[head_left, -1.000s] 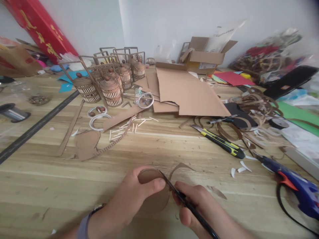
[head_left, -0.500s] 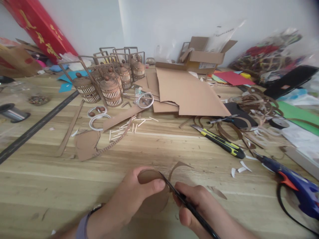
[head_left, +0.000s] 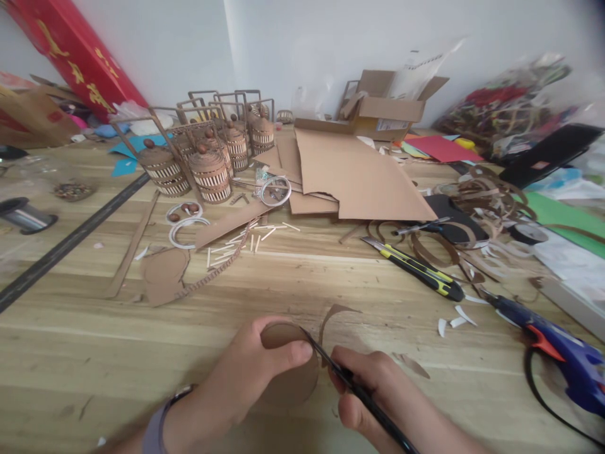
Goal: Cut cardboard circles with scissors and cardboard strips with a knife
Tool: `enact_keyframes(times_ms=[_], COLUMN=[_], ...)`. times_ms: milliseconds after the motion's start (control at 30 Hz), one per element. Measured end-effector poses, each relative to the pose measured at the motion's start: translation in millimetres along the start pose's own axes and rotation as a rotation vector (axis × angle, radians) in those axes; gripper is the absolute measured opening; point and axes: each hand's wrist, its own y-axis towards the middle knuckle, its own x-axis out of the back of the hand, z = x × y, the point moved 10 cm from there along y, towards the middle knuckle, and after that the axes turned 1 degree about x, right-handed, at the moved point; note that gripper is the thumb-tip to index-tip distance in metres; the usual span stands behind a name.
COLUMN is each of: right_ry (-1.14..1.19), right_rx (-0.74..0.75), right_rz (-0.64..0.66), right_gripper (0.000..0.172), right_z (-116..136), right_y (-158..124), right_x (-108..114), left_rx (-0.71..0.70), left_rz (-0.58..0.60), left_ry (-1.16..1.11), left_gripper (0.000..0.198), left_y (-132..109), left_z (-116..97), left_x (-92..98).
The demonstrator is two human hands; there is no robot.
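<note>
Cardboard disc [head_left: 295, 381] fills the left grip [head_left: 248, 366]; the right grip [head_left: 380, 378] holds a black cutting tool [head_left: 365, 396] at the disc's edge, where slipping could nick the thumb [head_left: 297, 354] beside.

Soft, fairly dim, even light covers my pale wooden table [head_left: 142, 353], its source out of view. A faint sheen lies on the boards, and a weak, soft-edged shadow darkens the wood beneath my left hand [head_left: 243, 372]. The crumpled clear plastic bags [head_left: 505, 104] at the table's far right corner blur, the wide lens stretches the blue plastic glue gun with an orange trigger [head_left: 543, 343] along the right edge, and the view's upper right corner darkens.
</note>
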Motion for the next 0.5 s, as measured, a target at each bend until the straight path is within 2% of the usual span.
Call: enact_keyframes(times_ms=[100,500], right_ry=[-0.017,-0.049], right_rx=[-0.014,-0.023], right_rz=[0.001,-0.002], right_gripper=[0.076,0.072], right_z=[-1.6,-7.8], right_y=[-0.6,-1.9], right_x=[0.4,2.2], left_rx=[-0.01,-0.01], left_rz=[0.033,-0.017], left_ry=[0.011,0.086], left_gripper=[0.052,0.057], left_y=[1.0,4.9], left_z=[-1.6,-0.7], left_x=[-2.3,5.1])
